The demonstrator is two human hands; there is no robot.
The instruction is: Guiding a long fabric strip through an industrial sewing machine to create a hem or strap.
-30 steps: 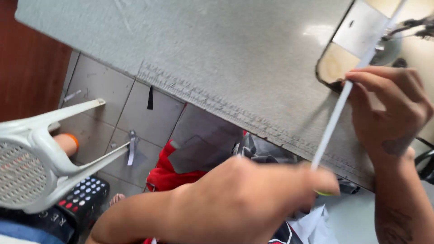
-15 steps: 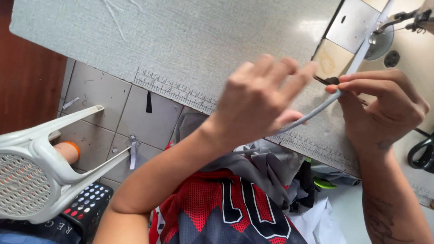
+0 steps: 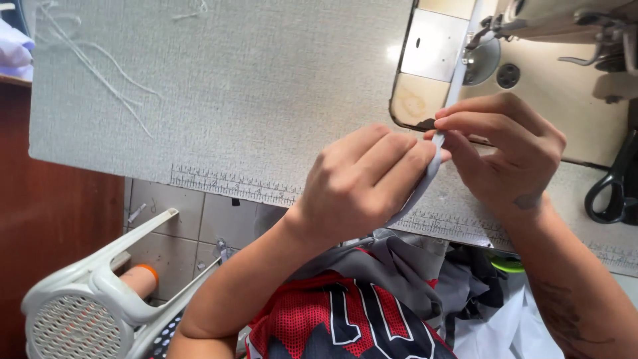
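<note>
A narrow white fabric strip (image 3: 458, 80) runs from the sewing machine's presser foot (image 3: 480, 41) down toward me. My left hand (image 3: 362, 183) pinches the strip near the table's front edge, fingers closed on it. My right hand (image 3: 505, 149) grips the same strip just above, beside the metal needle plate (image 3: 428, 46). Both hands touch each other over the grey table top (image 3: 252, 100). A red, black and grey mesh garment (image 3: 345, 312) lies in my lap below.
Black scissors (image 3: 611, 186) lie at the right edge of the table. A printed ruler strip (image 3: 226, 186) runs along the table's front edge. Loose white threads (image 3: 100, 73) lie at the far left. A white plastic stool (image 3: 93, 299) stands on the tiled floor.
My left hand rose from my lap to the table and took hold of the strip next to the right hand. The view shifted up toward the machine.
</note>
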